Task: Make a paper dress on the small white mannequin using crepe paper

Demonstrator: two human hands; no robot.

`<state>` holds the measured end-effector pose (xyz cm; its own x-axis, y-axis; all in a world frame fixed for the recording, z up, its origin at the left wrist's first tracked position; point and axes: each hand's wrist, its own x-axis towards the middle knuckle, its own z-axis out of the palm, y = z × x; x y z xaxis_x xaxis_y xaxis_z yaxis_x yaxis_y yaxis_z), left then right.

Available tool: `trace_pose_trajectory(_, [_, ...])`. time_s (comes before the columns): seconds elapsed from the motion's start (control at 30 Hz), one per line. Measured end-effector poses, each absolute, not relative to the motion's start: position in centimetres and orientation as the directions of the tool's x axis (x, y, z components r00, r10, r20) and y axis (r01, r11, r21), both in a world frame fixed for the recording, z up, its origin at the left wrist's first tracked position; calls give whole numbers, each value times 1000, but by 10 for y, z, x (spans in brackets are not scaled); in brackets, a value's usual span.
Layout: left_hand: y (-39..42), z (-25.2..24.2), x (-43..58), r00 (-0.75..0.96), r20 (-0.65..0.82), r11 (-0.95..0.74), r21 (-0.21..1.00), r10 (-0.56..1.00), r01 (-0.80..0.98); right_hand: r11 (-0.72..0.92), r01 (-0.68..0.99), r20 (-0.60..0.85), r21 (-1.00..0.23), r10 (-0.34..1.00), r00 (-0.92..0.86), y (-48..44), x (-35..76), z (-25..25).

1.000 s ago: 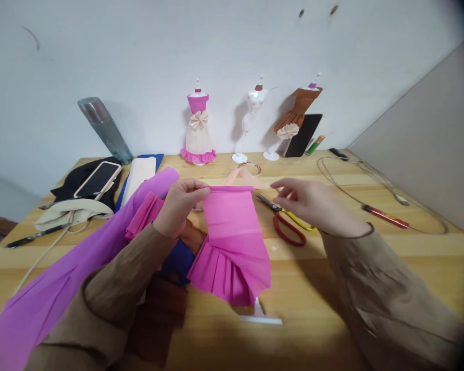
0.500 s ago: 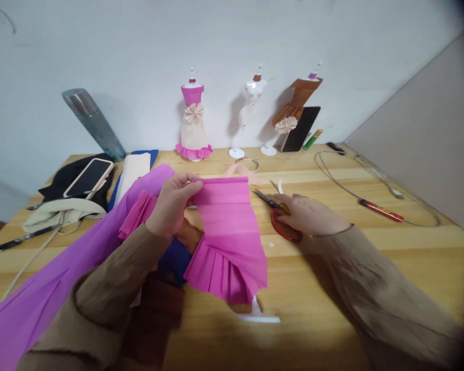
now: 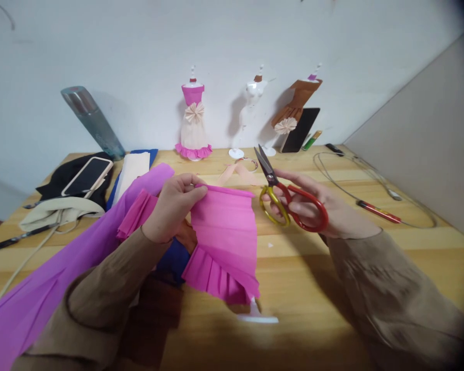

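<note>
Before three mannequins [image 3: 254,94], the left hand [image 3: 177,202] pinches one pink sheet [image 3: 226,221]; the right hand [image 3: 332,202] curls round one pair of scissors [image 3: 271,178].

A craft corner, evidenced by miniature dress forms [image 3: 194,123], scissors [image 3: 271,178] and coloured sheets [image 3: 225,221] at a wooden surface [image 3: 313,314].

A pink sheet [image 3: 225,226], top edge folded, hangs from the left hand [image 3: 175,207]; the right hand [image 3: 334,207] holds red-and-yellow-handled scissors [image 3: 271,178], blades parted.
</note>
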<state>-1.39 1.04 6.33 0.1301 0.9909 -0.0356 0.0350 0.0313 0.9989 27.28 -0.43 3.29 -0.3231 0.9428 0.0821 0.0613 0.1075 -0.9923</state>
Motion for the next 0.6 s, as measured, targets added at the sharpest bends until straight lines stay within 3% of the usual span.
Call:
trace_pose_trajectory(0.13, [12, 65, -15, 94, -28, 24, 999, 995, 45, 219, -26, 216, -975, 919, -331, -6, 270, 26])
trace_pose_trajectory(0.27, [14, 66, -16, 73, -26, 26, 1000, 997, 1, 228, 177, 199, -958, 966, -168, -11, 266, 28])
trace_pose_trajectory(0.37, [16, 67, -17, 54, -42, 42, 999, 998, -8, 306, 338, 220, -890, 938, -269, -13, 264, 32])
trace_pose_trajectory(0.5, [18, 66, -19, 39, -50, 50, 999, 998, 4, 517, 592, 338, -618, 855, -394, -8, 265, 35])
trace_pose_trajectory(0.6, [17, 65, -19, 55, -52, 52, 999, 997, 1, 538, 737, 420, -408, 828, -372, -5, 265, 36])
